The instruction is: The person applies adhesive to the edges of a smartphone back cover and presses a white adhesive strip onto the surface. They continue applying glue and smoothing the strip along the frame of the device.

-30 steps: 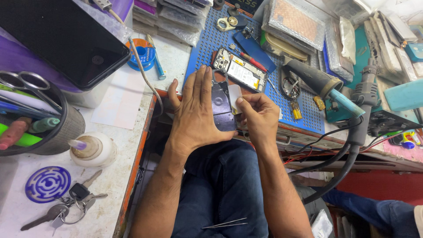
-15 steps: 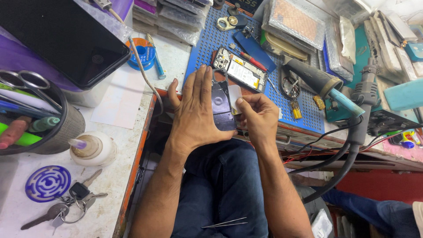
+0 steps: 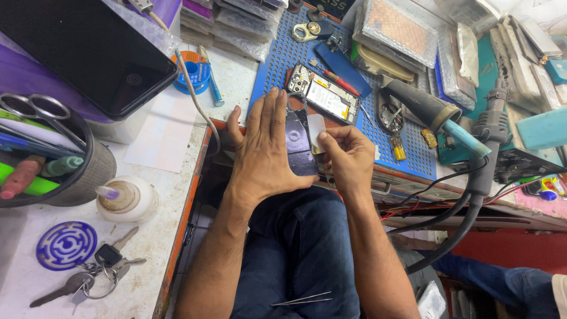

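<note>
**A crowded repair bench under flat, even light**

The white tabletop [image 3: 159, 236] on the left is scuffed and stained, with an orange edge running along its inner side. It carries a dark cup [image 3: 88, 171] of pens and scissors, a small glue bottle [image 3: 127, 201], a bunch of keys [image 3: 88, 277] and a blue round disc [image 3: 66, 244]. Further back lies a blue perforated mat [image 3: 277, 59], with bagged parts stacked around it. To the right, a teal tray [image 3: 487, 59] sits among black cables [image 3: 460, 212] that hang over the bench front. Below, a red surface [image 3: 520, 248] shows. The light is soft, with faint shadows.
</note>
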